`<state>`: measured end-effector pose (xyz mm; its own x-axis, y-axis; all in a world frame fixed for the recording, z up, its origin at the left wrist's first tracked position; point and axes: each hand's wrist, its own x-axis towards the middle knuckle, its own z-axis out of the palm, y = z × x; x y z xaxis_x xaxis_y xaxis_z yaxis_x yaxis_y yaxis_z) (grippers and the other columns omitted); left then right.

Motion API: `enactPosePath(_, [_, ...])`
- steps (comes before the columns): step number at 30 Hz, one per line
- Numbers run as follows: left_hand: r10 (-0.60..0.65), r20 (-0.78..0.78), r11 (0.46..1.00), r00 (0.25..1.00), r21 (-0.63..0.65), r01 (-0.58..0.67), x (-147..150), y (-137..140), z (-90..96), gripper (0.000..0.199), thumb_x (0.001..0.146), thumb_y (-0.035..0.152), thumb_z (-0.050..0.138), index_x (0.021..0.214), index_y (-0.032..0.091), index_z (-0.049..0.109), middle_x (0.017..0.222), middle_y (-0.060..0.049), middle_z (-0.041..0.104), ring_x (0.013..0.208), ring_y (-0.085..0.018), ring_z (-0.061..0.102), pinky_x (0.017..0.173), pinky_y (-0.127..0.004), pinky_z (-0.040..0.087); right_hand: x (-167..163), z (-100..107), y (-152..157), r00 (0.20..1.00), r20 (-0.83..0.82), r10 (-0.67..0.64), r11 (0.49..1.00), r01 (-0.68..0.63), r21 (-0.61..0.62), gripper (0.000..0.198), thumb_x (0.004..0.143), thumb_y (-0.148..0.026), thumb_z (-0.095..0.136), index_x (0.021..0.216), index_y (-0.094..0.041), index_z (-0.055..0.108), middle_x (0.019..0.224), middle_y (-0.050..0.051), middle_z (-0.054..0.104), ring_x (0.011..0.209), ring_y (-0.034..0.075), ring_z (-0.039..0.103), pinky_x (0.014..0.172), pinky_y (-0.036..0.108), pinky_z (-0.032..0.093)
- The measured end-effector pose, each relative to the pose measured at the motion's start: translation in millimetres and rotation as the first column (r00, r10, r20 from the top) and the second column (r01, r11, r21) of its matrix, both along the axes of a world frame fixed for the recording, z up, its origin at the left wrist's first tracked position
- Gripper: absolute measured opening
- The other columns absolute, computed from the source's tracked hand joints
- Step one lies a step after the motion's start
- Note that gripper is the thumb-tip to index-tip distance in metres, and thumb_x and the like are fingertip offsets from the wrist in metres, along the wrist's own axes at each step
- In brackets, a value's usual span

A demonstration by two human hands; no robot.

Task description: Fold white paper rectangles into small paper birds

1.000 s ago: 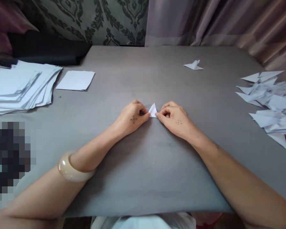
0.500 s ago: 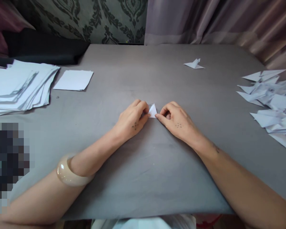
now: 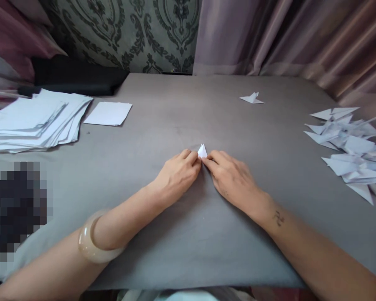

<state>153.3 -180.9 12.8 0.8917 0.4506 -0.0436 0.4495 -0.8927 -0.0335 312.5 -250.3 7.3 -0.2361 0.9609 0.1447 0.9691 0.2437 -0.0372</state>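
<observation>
A small folded piece of white paper point(image 3: 202, 151) with a pointed top is held between my two hands, just over the middle of the grey cloth. My left hand point(image 3: 180, 175) pinches its left side, fingers curled and pressed together. From the other side, my right hand point(image 3: 235, 177) pinches the lower right edge between thumb and fingers. The fingertips cover the lower part of the paper. A light-coloured bangle point(image 3: 95, 240) sits on my left forearm.
The grey tablecloth point(image 3: 163, 129) covers the table. At left lie a stack of white sheets point(image 3: 47, 121) and a smaller stack of square paper point(image 3: 108, 113). Several folded paper pieces point(image 3: 357, 144) are heaped at right; one folded paper piece point(image 3: 252, 98) lies at the back. Black cloth point(image 3: 81, 77) rests behind.
Both hands have turned knuckles-up and drawn closer together on the folded paper, whose visible part looks narrower. The view has tilted up a little, so the table sits lower.
</observation>
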Motion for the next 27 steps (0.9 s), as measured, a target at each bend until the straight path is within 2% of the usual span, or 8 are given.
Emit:
enactPosePath(8, [0.025,0.016,0.997,1.0,-0.07,-0.024,-2,-3,-1.4,0.028,0.092,0.01,0.041,0.109,0.009,0.063,0.1,-0.012,0.063,0.093,-0.025,0.057,0.078,-0.036,0.053,-3,4,-1,0.995,0.095,0.028,1.0,-0.027,-0.012,0.031,0.091,-0.006,0.043,0.11,-0.014,0.065,0.09,0.006,0.061,0.079,0.019,0.055,0.068,0.033,0.038])
enactPosePath(11, [0.048,0.102,0.992,0.994,-0.125,-0.035,-4,3,-6.6,0.031,0.091,0.008,0.039,0.106,0.01,0.066,0.098,-0.011,0.064,0.092,-0.025,0.058,0.077,-0.037,0.053,0,4,0,0.999,0.026,0.024,0.999,-0.024,-0.032,0.033,0.091,-0.006,0.041,0.111,-0.015,0.066,0.093,0.006,0.062,0.082,0.019,0.057,0.067,0.032,0.039])
enactPosePath(13, [0.096,0.234,0.977,0.968,-0.21,-0.046,-6,9,-11.3,0.035,0.089,0.007,0.038,0.105,0.012,0.068,0.099,-0.011,0.066,0.094,-0.024,0.06,0.079,-0.035,0.052,4,2,2,0.996,-0.092,0.004,0.999,-0.008,-0.051,0.034,0.09,-0.007,0.041,0.11,-0.016,0.067,0.096,0.006,0.063,0.082,0.017,0.058,0.067,0.031,0.04])
enactPosePath(16, [0.268,0.467,0.902,0.843,-0.43,-0.048,-8,19,-16.5,0.038,0.085,0.004,0.038,0.097,0.017,0.072,0.099,-0.006,0.069,0.087,-0.017,0.064,0.077,-0.027,0.051,14,-6,10,0.909,-0.411,-0.068,0.997,0.045,-0.066,0.032,0.086,-0.009,0.046,0.102,-0.021,0.071,0.1,0.003,0.066,0.077,0.013,0.061,0.067,0.027,0.043])
enactPosePath(18, [0.416,0.497,0.832,0.762,-0.545,-0.099,-9,23,-17.2,0.035,0.08,0.004,0.041,0.09,0.017,0.072,0.092,-0.004,0.071,0.077,-0.014,0.065,0.072,-0.025,0.05,19,-12,16,0.781,-0.606,-0.154,0.987,0.147,-0.06,0.028,0.08,-0.009,0.048,0.09,-0.02,0.072,0.091,0.002,0.069,0.071,0.012,0.061,0.066,0.025,0.045])
enactPosePath(21, [0.546,0.49,0.763,0.679,-0.626,-0.161,-8,24,-16.6,0.032,0.077,0.007,0.045,0.09,0.016,0.072,0.08,-0.002,0.072,0.068,-0.014,0.063,0.067,-0.024,0.049,23,-19,24,0.619,-0.728,-0.295,0.945,0.302,-0.126,0.026,0.075,-0.011,0.051,0.093,-0.018,0.069,0.083,0.001,0.07,0.061,0.011,0.059,0.063,0.027,0.046])
enactPosePath(23, [0.577,0.485,0.737,0.657,-0.656,-0.163,-8,25,-17.7,0.032,0.076,0.009,0.045,0.091,0.015,0.072,0.078,-0.002,0.071,0.066,-0.013,0.061,0.065,-0.023,0.048,23,-21,26,0.593,-0.749,-0.294,0.945,0.296,-0.136,0.032,0.073,-0.012,0.05,0.099,-0.018,0.069,0.085,0.001,0.069,0.058,0.01,0.057,0.062,0.027,0.046])
enactPosePath(27, [0.592,0.479,0.707,0.648,-0.695,-0.131,-8,28,-22.8,0.033,0.075,0.011,0.045,0.092,0.015,0.072,0.081,-0.002,0.072,0.066,-0.012,0.06,0.063,-0.023,0.047,21,-22,24,0.663,-0.73,-0.166,0.98,0.191,-0.049,0.033,0.074,-0.011,0.048,0.093,-0.02,0.072,0.089,0.002,0.067,0.059,0.009,0.054,0.059,0.025,0.043])
